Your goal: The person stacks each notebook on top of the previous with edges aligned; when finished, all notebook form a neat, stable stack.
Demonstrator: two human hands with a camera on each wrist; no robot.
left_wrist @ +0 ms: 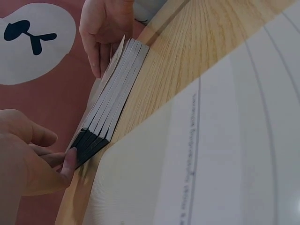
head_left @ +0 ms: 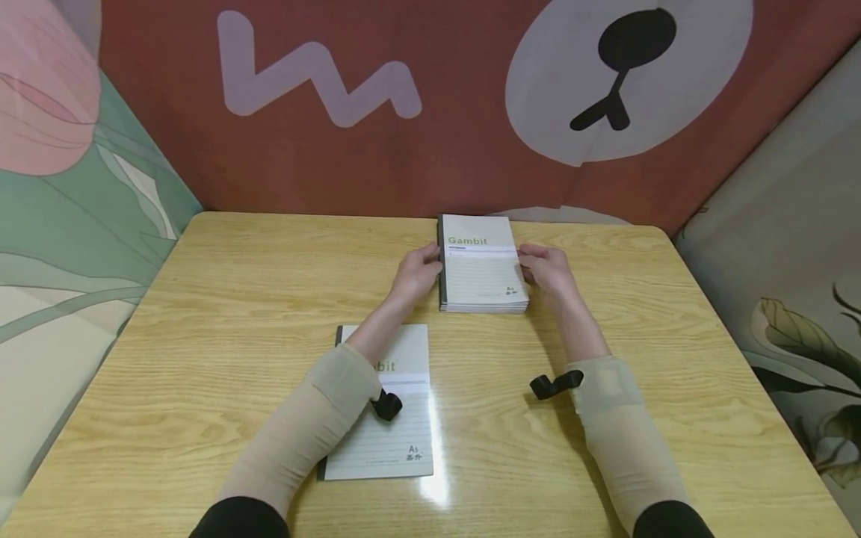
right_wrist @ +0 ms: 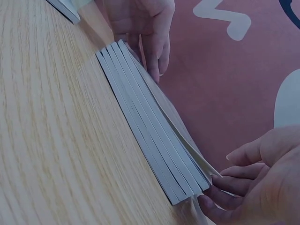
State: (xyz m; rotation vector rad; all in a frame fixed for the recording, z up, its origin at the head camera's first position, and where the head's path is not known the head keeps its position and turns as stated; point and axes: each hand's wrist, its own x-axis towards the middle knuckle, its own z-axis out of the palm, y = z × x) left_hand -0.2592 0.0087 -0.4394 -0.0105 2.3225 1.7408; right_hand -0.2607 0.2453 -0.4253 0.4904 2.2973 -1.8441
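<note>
A stack of several grey-white "Gambit" notebooks (head_left: 480, 265) lies flat at the far middle of the wooden table (head_left: 235, 299). My left hand (head_left: 418, 270) grips its dark spine side, thumb pressed on the spine corner (left_wrist: 70, 159). My right hand (head_left: 543, 269) holds the opposite page-edge side, fingertips (right_wrist: 211, 204) at the corner where the top cover stands slightly lifted. In the wrist views the stack (left_wrist: 112, 108) (right_wrist: 150, 126) shows edge-on between both hands. A single notebook (head_left: 403, 418) lies nearer, partly under my left forearm.
Fabric walls close the table in on three sides: a red-brown one with a bear face (head_left: 625, 75) behind, patterned ones left and right. Black wrist-camera mounts (head_left: 554, 384) sit on both forearms. Bare wood lies to the left and right of the notebooks.
</note>
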